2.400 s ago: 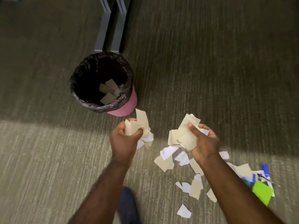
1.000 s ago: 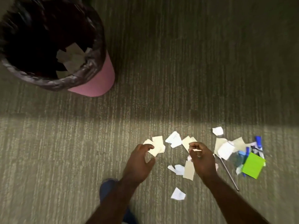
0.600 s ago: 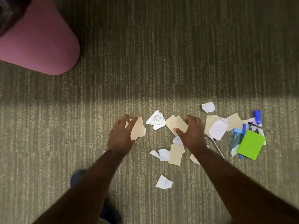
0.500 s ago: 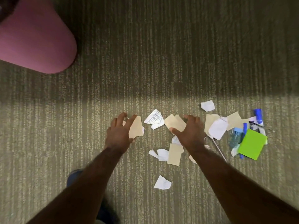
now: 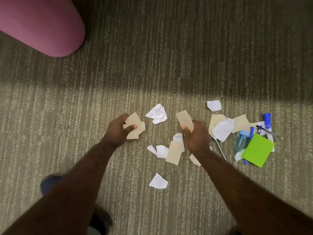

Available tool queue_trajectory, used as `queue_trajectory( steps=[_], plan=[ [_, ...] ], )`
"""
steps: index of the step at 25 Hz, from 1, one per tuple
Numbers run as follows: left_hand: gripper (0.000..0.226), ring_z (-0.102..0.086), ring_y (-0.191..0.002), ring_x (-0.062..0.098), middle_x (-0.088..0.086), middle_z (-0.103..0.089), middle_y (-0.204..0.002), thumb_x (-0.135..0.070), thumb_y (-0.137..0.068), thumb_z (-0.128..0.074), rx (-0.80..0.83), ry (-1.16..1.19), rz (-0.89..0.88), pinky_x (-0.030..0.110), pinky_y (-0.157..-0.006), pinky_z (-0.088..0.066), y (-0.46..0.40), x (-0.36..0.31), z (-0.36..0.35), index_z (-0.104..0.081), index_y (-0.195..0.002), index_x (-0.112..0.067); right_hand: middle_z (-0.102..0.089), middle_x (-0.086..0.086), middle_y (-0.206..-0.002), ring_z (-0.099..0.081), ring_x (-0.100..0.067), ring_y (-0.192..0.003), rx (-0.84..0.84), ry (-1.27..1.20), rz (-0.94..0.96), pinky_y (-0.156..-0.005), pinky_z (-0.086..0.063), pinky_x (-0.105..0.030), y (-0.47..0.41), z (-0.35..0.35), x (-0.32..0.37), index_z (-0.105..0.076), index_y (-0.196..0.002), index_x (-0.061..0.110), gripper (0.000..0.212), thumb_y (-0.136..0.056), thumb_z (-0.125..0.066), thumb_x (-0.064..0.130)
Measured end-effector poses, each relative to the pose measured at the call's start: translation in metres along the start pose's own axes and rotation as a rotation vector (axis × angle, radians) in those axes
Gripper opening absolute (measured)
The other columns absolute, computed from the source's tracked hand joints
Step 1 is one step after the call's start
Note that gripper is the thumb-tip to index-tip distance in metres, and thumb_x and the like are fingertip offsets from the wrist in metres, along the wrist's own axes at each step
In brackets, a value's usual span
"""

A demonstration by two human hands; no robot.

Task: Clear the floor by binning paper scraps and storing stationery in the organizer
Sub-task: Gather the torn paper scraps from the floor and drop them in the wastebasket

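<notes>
Head cam is looking straight down at a striped grey-green carpet (image 5: pixel 169 65). The left hand (image 5: pixel 116 133) is curling around a couple of tan paper scraps (image 5: pixel 135 127), thumb pressing across the front of them and the fingers tucked behind, so it's closed on those pieces. The right hand (image 5: pixel 196 138) is doing much the same thing, pinching one tan scrap (image 5: pixel 184 118) that's sticking up above the knuckles.

More scraps are lying loose on the carpet between and around the hands: a lined white piece (image 5: pixel 156 113) just up from the gap between them, a long tan strip (image 5: pixel 174 152) and some small white bits (image 5: pixel 160 150) right under the right hand, and one white scrap (image 5: pixel 158 181) sitting on its own nearer the camera.

Off to the right, a pile of stationery is sitting mixed in with more paper: a bright green sticky-note pad (image 5: pixel 258 150), a blue marker (image 5: pixel 267 120), a black pen (image 5: pixel 267 131) and a pale blue tube thing (image 5: pixel 241 140) that I can't really identify.

The pink bin (image 5: pixel 42 26) is poking into the top left corner, well apart from the mess. Only its side is showing.
</notes>
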State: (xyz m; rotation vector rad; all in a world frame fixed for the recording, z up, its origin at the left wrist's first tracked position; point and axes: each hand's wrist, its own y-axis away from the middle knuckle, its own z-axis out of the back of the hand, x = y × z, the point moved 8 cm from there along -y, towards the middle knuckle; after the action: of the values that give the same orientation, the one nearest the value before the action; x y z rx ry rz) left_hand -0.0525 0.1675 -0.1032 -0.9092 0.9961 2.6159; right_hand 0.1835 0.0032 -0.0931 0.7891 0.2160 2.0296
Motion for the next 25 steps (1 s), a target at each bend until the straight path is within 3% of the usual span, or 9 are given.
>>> queue_trajectory(
  steps=[3, 6, 9, 11, 13, 16, 20, 22, 25],
  plan=[
    [0.012, -0.061, -0.068, 0.010, 0.003, -0.066, -0.082, -0.019, -0.083, -0.071, -0.019, 0.243, 0.069, 0.023, -0.057, -0.049, 0.053, 0.013, -0.012, -0.062, -0.089, -0.016, -0.050, -0.021, -0.128, -0.046, -0.034, -0.119, 0.149, 0.029, 0.110, -0.098, -0.036, -0.037, 0.026, -0.004, -0.013, -0.065, -0.102, 0.002, 0.035, -0.081, -0.068, 0.029],
    [0.016, -0.059, -0.058, -0.002, -0.001, -0.066, -0.073, -0.022, -0.074, -0.078, 0.165, 0.308, 0.106, 0.013, -0.052, -0.045, 0.110, 0.018, -0.067, -0.063, -0.077, -0.023, -0.026, -0.019, -0.153, -0.023, -0.034, -0.140, 0.341, 0.193, 0.346, -0.113, -0.020, -0.037, 0.052, -0.018, -0.015, -0.070, -0.101, 0.009, 0.033, -0.074, -0.073, 0.029],
    [0.021, -0.055, -0.063, 0.005, -0.002, -0.062, -0.070, -0.035, -0.062, -0.076, 0.295, 0.252, 0.049, 0.027, -0.061, -0.046, 0.141, 0.020, -0.121, -0.064, -0.069, -0.019, -0.007, -0.009, -0.160, -0.007, -0.032, -0.145, 0.440, 0.359, 0.473, -0.119, -0.012, -0.043, 0.055, -0.040, -0.009, -0.072, -0.099, 0.020, 0.027, -0.074, -0.071, 0.032],
    [0.024, -0.053, -0.079, 0.011, -0.008, -0.059, -0.081, -0.043, -0.063, -0.073, 0.261, 0.089, -0.088, 0.036, -0.073, -0.043, 0.151, 0.015, -0.137, -0.066, -0.072, -0.022, -0.011, -0.007, -0.159, -0.009, -0.031, -0.145, 0.400, 0.385, 0.485, -0.117, -0.016, -0.047, 0.054, -0.045, 0.000, -0.073, -0.097, 0.023, 0.026, -0.072, -0.072, 0.032],
    [0.025, -0.046, -0.104, 0.014, -0.008, -0.054, -0.111, -0.045, -0.067, -0.074, 0.193, -0.116, -0.175, 0.036, -0.088, -0.038, 0.150, 0.013, -0.137, -0.068, -0.086, -0.029, -0.031, -0.010, -0.149, -0.027, -0.032, -0.136, 0.339, 0.386, 0.472, -0.112, -0.027, -0.044, 0.050, -0.043, 0.002, -0.073, -0.093, 0.021, 0.026, -0.069, -0.076, 0.031],
    [0.035, -0.037, -0.128, 0.022, 0.000, -0.041, -0.144, -0.037, -0.070, -0.077, 0.160, -0.316, -0.270, 0.040, -0.102, -0.036, 0.162, 0.022, -0.143, -0.067, -0.102, -0.030, -0.052, -0.008, -0.117, -0.051, -0.026, -0.106, 0.291, 0.249, 0.444, -0.085, -0.042, -0.031, 0.057, -0.049, -0.006, -0.067, -0.083, 0.017, 0.016, -0.069, -0.076, 0.015],
    [0.042, -0.032, -0.132, 0.023, -0.001, -0.036, -0.146, -0.021, -0.075, -0.072, 0.230, -0.366, -0.291, 0.031, -0.108, -0.031, 0.168, 0.024, -0.147, -0.062, -0.115, -0.030, -0.052, 0.004, -0.074, -0.049, -0.015, -0.066, 0.141, -0.096, 0.219, -0.059, -0.035, -0.030, 0.054, -0.029, -0.035, -0.046, -0.068, 0.019, 0.035, -0.063, -0.077, 0.005],
    [0.048, -0.032, -0.128, 0.019, -0.003, -0.038, -0.141, -0.015, -0.075, -0.071, 0.250, -0.381, -0.309, 0.025, -0.105, -0.030, 0.162, 0.018, -0.148, -0.058, -0.119, -0.028, -0.050, 0.010, -0.071, -0.047, -0.007, -0.063, 0.110, -0.202, 0.152, -0.056, -0.033, -0.028, 0.056, -0.022, -0.050, -0.042, -0.074, 0.020, 0.041, -0.062, -0.079, 0.007],
    [0.061, -0.046, -0.113, 0.018, -0.005, -0.049, -0.126, -0.008, -0.072, -0.071, 0.289, -0.394, -0.308, 0.026, -0.091, -0.039, 0.159, 0.011, -0.155, -0.050, -0.126, -0.028, -0.059, 0.002, -0.083, -0.057, -0.016, -0.071, 0.112, -0.356, 0.046, -0.063, -0.045, -0.030, 0.066, -0.020, -0.066, -0.041, -0.097, 0.022, 0.057, -0.061, -0.082, 0.007]
  ],
)
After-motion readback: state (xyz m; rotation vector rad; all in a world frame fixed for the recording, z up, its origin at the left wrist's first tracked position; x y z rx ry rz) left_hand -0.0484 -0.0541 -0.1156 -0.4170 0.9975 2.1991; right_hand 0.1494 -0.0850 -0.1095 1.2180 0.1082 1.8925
